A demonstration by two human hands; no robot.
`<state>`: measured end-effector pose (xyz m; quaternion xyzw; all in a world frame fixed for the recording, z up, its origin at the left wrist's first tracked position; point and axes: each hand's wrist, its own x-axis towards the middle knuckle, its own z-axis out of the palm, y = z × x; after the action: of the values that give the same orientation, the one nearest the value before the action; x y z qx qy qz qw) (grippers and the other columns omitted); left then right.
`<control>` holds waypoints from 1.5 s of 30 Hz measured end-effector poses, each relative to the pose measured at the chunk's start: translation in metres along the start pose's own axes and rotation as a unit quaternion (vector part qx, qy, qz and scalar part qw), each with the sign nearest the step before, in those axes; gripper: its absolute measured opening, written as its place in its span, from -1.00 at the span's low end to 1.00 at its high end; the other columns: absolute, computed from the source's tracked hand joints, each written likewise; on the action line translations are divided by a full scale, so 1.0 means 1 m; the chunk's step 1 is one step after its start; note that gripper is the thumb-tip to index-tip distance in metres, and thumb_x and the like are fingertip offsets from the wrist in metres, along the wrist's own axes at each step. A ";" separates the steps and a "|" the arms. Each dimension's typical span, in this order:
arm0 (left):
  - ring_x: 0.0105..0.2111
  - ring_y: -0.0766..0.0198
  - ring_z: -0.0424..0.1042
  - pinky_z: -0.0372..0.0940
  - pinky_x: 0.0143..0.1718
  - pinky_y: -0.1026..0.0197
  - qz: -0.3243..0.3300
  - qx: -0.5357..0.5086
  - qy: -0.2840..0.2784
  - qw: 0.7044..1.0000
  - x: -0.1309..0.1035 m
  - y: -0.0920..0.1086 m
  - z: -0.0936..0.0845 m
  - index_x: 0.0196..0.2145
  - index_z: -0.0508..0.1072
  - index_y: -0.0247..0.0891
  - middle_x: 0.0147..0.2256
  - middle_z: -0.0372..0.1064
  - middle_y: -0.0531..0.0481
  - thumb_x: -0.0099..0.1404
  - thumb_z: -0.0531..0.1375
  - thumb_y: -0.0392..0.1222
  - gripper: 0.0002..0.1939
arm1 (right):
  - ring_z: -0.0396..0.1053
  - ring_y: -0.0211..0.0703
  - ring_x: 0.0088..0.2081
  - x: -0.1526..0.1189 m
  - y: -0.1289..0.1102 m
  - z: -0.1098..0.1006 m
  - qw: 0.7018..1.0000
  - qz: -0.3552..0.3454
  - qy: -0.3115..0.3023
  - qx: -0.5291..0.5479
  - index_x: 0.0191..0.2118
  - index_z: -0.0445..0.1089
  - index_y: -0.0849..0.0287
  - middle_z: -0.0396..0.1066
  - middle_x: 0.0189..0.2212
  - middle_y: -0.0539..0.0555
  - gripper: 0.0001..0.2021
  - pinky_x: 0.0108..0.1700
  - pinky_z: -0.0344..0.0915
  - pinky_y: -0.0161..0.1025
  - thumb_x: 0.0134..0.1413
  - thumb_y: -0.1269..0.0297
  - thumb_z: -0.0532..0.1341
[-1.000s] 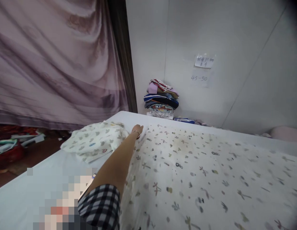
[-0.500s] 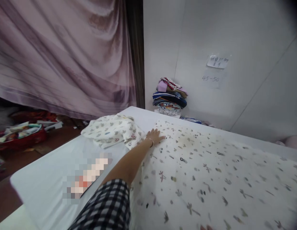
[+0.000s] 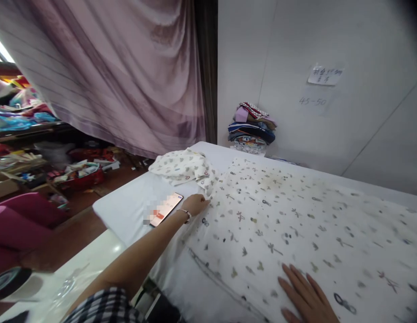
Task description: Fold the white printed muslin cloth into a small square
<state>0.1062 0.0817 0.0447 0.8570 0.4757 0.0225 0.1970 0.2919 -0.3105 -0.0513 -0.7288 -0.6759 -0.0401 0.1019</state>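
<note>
A white cloth (image 3: 278, 215) printed with small grey, black and reddish figures lies spread over the table. My left hand (image 3: 194, 205) is closed at its left edge, fingers curled in on the fabric; the fingertips are partly hidden. At the lower right, my right hand (image 3: 305, 294) rests flat on the same cloth with its fingers spread. A bunched part of printed fabric (image 3: 181, 163) lies beyond my left hand on the white tabletop. Just left of my left wrist is a phone (image 3: 169, 206) with a lit screen, partly blurred out.
Folded fabrics (image 3: 252, 128) are stacked against the grey wall behind the table. A pink curtain (image 3: 144, 67) hangs at the back left. On the left stand a pink chair (image 3: 23, 220), a red basin (image 3: 82, 175) of scraps and a roll of tape (image 3: 9, 282).
My left hand has drawn back toward me from the far part of the cloth, and its fingers have curled. My right hand has come further into view. The view has shifted left.
</note>
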 end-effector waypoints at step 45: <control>-0.46 0.36 0.45 0.20 -0.57 0.41 -0.086 -0.563 -0.114 0.814 -0.140 -0.039 0.025 -0.30 0.41 -0.29 -0.39 0.45 -0.02 0.03 0.27 -0.15 -0.75 | 0.38 -0.19 -0.33 0.202 -0.152 -0.021 0.914 0.051 -0.019 0.403 -0.07 0.39 0.15 0.43 -0.20 0.07 -0.69 -0.23 0.31 -0.23 0.04 0.25 0.17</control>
<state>0.0039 -0.0235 0.0289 0.5487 0.4256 0.1715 0.6988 0.1596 -0.1071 0.0229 -0.6600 -0.5986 0.2546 0.3759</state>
